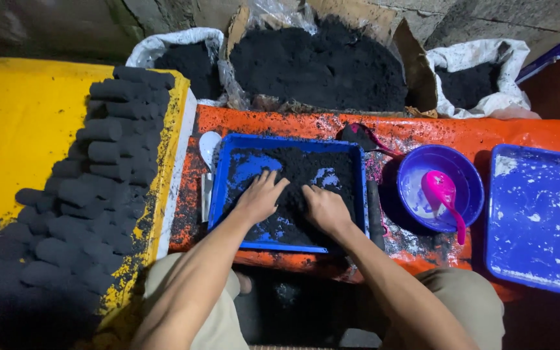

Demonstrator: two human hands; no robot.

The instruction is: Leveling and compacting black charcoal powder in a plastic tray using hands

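Note:
Both my hands rest in a blue tray [224, 188] that holds a pile of black powder [306, 175]. My left hand [258, 198] lies flat on the powder with its fingers spread. My right hand [324, 209] presses down beside it, fingers together and partly curled into the black mass. Neither hand grips a separate thing. The tray sits on an orange sheet [422, 133] in front of my knees.
Several black cylindrical briquettes [102, 175] lie in rows on a yellow sheet [21, 123] at left. A purple bowl [471, 188] with a pink scoop [442, 191] and a second blue tray [539, 214] stand at right. Sacks and a box of black powder [319, 61] line the back.

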